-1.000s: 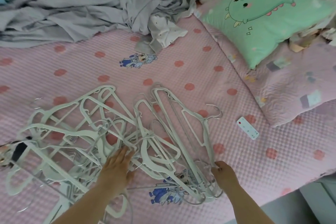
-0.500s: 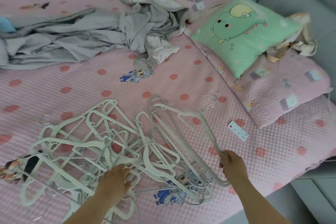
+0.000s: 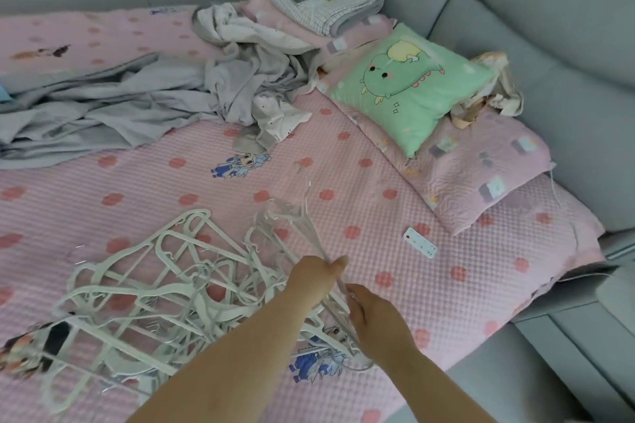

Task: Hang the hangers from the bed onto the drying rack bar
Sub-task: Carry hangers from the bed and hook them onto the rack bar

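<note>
A tangled pile of several white plastic hangers [image 3: 154,288] lies on the pink bed [image 3: 395,285] at the lower left. A small bunch of white hangers [image 3: 302,227] is lifted at the pile's right side, hooks pointing away from me. My left hand [image 3: 314,276] grips this bunch from above, thumb and fingers curled round the thin bars. My right hand [image 3: 372,316] holds the same bunch lower down, just right of the left hand. No drying rack shows in the head view.
A white remote [image 3: 420,242] lies on the bed right of my hands. Crumpled grey clothes [image 3: 147,103] spread across the far left. A green cartoon cushion [image 3: 409,86] leans on a pink pillow [image 3: 488,165]. Folded cloths [image 3: 326,0] sit at the back by the grey padded wall [image 3: 549,27].
My left hand left the pile's middle and moved right to grip the bunch beside my right hand. The bunch has risen off the bed, and the camera tilted up.
</note>
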Demonstrator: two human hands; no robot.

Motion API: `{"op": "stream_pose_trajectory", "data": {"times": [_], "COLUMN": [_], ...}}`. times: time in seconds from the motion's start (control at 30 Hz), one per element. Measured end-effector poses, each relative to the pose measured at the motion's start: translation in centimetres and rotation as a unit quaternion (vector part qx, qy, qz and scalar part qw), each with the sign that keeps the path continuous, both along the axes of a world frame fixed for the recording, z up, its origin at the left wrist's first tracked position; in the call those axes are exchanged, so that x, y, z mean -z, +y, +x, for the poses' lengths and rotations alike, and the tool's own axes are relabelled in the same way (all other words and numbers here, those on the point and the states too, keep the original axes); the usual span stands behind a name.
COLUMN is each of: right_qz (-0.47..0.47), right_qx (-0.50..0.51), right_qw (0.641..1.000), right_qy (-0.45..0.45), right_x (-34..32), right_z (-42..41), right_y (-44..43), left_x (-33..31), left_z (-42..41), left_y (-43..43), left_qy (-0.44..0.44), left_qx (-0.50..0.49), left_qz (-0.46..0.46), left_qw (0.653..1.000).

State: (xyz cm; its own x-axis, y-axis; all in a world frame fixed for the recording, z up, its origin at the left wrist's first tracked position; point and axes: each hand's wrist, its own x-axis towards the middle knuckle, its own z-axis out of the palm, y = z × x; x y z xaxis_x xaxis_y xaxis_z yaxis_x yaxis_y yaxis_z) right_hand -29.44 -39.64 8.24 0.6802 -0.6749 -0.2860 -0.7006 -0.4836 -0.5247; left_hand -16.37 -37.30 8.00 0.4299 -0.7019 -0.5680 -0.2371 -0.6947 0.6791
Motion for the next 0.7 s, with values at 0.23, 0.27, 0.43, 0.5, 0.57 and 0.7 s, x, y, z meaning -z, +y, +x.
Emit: {"op": "stream_pose_trajectory", "data": {"times": [0.23, 0.27, 0.43, 0.5, 0.57, 0.7], "right_qz": [0.173, 0.213, 0.28, 0.257, 0.235, 0.228], "right_qx": [0.076, 0.104, 0.188, 0.217, 0.24, 0.273], "right_qw": [0.981, 0.97, 0.935, 0.937, 0.939, 0.934], "right_qy": [-0.047, -0.059, -0.108, -0.097, -0.069, -0.04], "right_x": [-1.0, -1.1, -1.1, -0.5, 0.0, 0.4], "right_z": [0.5, 0.6, 0.3, -0.3, -1.0, -2.1], "right_y": [1.2, 1.2, 1.5, 1.3, 1.1, 1.0], "left_x": [-0.6, -1.0, -2.6, -3.1, -3.7, -5.6], "left_z": [0.5, 0.6, 2.4, 3.5, 4.3, 5.2], "left_y": [0.0, 0.2, 2.6, 4.0, 5.4, 7.1], "left_qy": [0.1, 0.116, 0.205, 0.166, 0.112, 0.05], "left_qx": [-0.15, -0.166, -0.28, -0.281, -0.247, -0.146], "left_qz": [0.014, 0.021, 0.007, -0.007, -0.012, -0.013], "left_qw": [0.984, 0.979, 0.938, 0.945, 0.962, 0.988]}}
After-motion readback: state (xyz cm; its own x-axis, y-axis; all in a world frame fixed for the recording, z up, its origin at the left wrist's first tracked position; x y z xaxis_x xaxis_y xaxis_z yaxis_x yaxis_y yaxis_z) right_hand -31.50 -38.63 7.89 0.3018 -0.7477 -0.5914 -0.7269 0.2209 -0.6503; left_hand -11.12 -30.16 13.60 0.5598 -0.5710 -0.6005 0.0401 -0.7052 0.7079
